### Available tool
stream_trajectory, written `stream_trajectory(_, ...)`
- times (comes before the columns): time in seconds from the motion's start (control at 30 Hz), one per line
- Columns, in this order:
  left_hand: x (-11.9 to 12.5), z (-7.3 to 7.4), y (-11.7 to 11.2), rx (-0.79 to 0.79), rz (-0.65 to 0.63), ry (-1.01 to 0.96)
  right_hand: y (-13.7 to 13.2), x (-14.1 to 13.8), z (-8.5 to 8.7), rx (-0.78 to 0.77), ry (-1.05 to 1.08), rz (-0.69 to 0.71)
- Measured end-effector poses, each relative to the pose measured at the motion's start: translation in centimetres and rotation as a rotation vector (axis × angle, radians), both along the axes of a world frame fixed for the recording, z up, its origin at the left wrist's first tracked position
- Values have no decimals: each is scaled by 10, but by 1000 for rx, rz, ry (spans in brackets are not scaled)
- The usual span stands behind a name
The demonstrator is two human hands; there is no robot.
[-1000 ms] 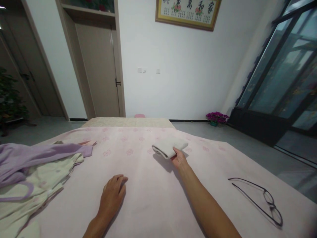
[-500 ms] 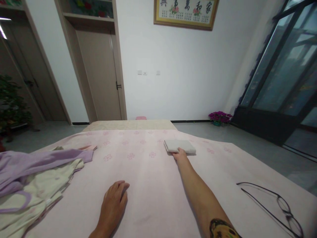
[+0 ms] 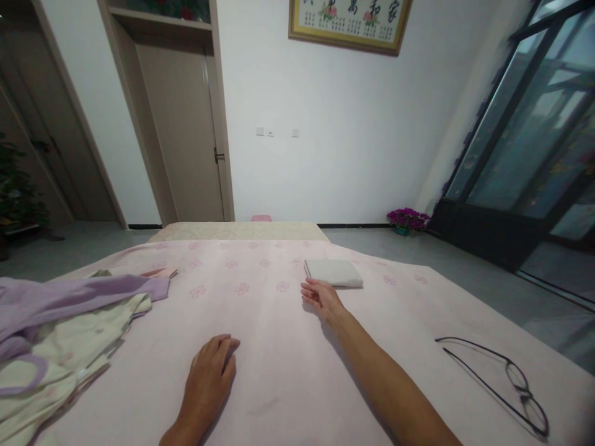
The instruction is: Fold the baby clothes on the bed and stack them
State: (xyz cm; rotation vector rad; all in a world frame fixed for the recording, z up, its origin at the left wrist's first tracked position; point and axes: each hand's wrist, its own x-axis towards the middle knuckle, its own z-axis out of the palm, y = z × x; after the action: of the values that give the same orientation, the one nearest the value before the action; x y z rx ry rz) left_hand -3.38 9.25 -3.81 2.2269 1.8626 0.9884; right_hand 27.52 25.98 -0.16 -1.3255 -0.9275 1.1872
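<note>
A light-grey folded cloth (image 3: 333, 272), flat and rectangular, lies toward the far right part of the pink flowered cover (image 3: 260, 347). Just at its near left edge is my right hand (image 3: 322, 296), palm turned to the left, fingers apart and holding nothing. My left hand (image 3: 211, 367) rests on the cover nearer to me, back up, its fingers loosely bent with nothing visible in them. To its left lies a loose pile of clothes: a lilac garment (image 3: 93, 296) on top of a cream garment (image 3: 88, 334).
Black-framed glasses (image 3: 506, 378) lie unfolded on the cover at the right. Beyond the far edge are a pink stool (image 3: 261, 218), a closed door (image 3: 181, 124) and a pot of purple flowers (image 3: 407, 218). A green plant (image 3: 21, 192) stands at the left.
My right hand has let go of the folded cloth and drawn back slightly to the left, its fingers spreading. The cloth now lies flat. My left hand stays on the cover.
</note>
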Motion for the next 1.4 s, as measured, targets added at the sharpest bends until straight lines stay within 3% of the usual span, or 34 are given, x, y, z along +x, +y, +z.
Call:
stream_trajectory(0.1, 0, 1, -1, -14, 3, 1, 5, 4, 13, 132, -207, -33)
stream_trajectory(0.17, 0, 2, -2, -27, -2, -3, 10, 11, 15, 200, -627, -26)
stream_trajectory(0.27, 1, 4, -2, -25, -7, -12, 13, 19, 4, 196, -1230, 87)
stream_trajectory(0.43, 1, 5, -2, -16, -1, -18, 8, 20, -19, 148, -1500, 162)
stream_trajectory(0.67, 4, 15, -7, -23, 9, -34, -11, 5, -32, 100, -1599, 123)
stream_trajectory(0.9, 3, 20, -12, -27, 12, -40, -68, -19, -51, 163, -1629, 269)
stream_trajectory(1.2, -5, 12, -16, -3, -58, -189, -138, -48, -49, 284, -1627, 309)
stream_trajectory(1.3, -16, 10, -14, 0, -30, -344, -153, -53, -44, 313, -1616, 324)
stream_trajectory(1.4, -49, 15, -11, 103, 79, -385, -160, -54, -40, 323, -1615, 322)
